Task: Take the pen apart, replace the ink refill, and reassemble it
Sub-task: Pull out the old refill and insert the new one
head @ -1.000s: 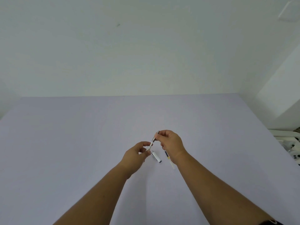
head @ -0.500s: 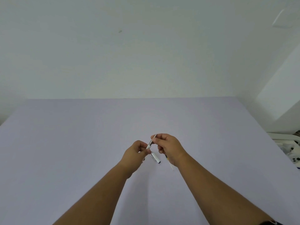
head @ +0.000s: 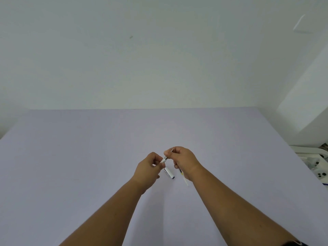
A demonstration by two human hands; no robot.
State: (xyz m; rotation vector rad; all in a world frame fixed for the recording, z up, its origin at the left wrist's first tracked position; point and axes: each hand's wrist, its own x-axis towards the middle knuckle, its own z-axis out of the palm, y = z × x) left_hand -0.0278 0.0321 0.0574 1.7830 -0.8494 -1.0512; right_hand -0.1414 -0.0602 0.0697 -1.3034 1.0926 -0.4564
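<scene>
Both hands hold one slim pen (head: pixel 165 158) above the lilac table (head: pixel 88 166). My left hand (head: pixel 148 170) pinches the white lower end of the pen; most of that end is hidden in the fingers. My right hand (head: pixel 182 160) pinches the silver tip end from above. Just below the hands a white pen cap (head: pixel 169 172) with a dark end lies on the table. A thin ink refill (head: pixel 183 177) lies to its right, partly hidden under my right wrist.
A pale wall rises behind the table's far edge. White equipment (head: pixel 317 167) sits off the table's right edge.
The hands and pen have stayed in nearly the same spot. My right hand's fingers have shifted a little along the pen's tip end. The cap and refill lie unmoved.
</scene>
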